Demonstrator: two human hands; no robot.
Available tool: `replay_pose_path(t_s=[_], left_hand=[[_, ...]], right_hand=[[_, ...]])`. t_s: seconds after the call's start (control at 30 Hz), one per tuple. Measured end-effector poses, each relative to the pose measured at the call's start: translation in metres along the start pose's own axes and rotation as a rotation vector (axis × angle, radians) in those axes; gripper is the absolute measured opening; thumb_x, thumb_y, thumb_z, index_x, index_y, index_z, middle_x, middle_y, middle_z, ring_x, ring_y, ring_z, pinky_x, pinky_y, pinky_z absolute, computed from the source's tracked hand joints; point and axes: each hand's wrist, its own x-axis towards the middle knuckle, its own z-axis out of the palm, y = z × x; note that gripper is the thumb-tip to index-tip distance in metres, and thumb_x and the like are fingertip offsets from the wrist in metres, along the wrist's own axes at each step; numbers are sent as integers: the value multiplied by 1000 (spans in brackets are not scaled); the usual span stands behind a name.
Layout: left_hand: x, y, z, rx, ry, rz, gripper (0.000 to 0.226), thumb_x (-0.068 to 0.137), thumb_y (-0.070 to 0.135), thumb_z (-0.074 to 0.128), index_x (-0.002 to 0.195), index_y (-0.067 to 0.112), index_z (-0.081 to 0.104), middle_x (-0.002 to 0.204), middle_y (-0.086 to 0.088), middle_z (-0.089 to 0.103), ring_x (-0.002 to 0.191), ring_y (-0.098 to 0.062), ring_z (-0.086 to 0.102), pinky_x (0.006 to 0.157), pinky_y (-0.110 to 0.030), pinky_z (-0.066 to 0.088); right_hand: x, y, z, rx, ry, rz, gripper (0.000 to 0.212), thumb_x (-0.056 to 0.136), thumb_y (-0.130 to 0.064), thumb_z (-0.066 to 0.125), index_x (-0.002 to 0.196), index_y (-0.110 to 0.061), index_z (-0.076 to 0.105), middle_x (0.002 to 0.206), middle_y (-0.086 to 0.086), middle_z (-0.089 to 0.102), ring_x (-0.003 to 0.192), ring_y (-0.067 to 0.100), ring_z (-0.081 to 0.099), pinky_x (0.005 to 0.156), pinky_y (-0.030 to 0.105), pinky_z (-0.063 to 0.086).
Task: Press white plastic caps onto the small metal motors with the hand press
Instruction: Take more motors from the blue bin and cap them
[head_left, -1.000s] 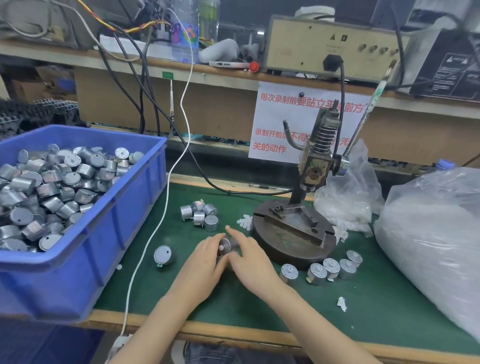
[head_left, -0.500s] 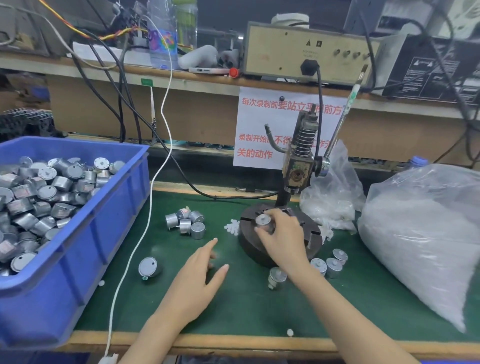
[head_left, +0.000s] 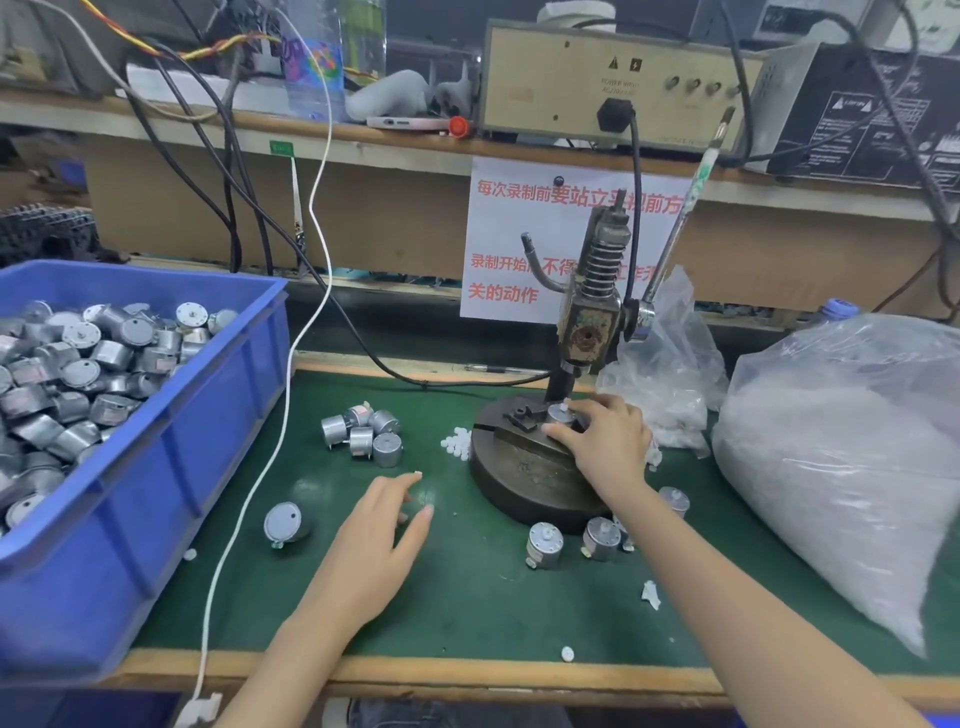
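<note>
Left of the hand press (head_left: 587, 332) stands a blue bin (head_left: 218, 467) full of metal motors (head_left: 78, 374). My left grip (head_left: 374, 540) hovers over the green counter (head_left: 467, 597), also left of the press, fingers loose, holding nothing. My right grip (head_left: 608, 441) pinches a motor (head_left: 560, 414) with a white cap (head_left: 564, 403) on top, seated on the press base. Behind the press, a paper sign (head_left: 519, 234) reads "关的动作" in red.

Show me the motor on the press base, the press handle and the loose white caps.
motor on the press base (head_left: 559, 415), head view, top face.
press handle (head_left: 680, 228), head view, mid-rod.
loose white caps (head_left: 457, 443), head view, centre of pile.
</note>
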Motion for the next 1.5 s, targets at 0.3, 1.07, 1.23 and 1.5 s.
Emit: replay_pose_path(t_s=[0.3, 1.07, 1.23, 1.5], left_hand=[[4, -2, -2, 18, 19, -26, 23, 95, 28, 46, 112, 17, 57, 95, 18, 44, 85, 7, 49, 72, -15, 31], [5, -3, -2, 77, -12, -28, 21, 96, 20, 43, 86, 13, 61, 86, 3, 53, 86, -9, 51, 72, -17, 29], [4, 0, -3, 92, -12, -28, 21, 96, 20, 44, 82, 15, 59, 84, 2, 52, 84, -9, 50, 70, -18, 29], [4, 2, -4, 120, -12, -24, 23, 96, 21, 45, 83, 11, 61, 83, 3, 50, 83, -10, 50, 71, -19, 30]], right_hand=[[28, -2, -57, 886, 232, 322, 44, 89, 1, 39, 131, -12, 46, 126, 4, 55, 98, 13, 52, 83, 19, 41], [2, -50, -123, 1092, 371, -55, 21, 92, -8, 48, 79, -24, 43, 91, 4, 47, 88, 16, 46, 85, 27, 40], [2, -45, -119, 1097, 335, -97, 23, 91, 0, 45, 96, -23, 46, 108, 10, 51, 98, 13, 51, 93, 24, 42], [0, -15, -109, 940, 302, 69, 42, 94, -7, 43, 136, -12, 43, 138, 1, 47, 120, 5, 43, 101, 21, 33]])
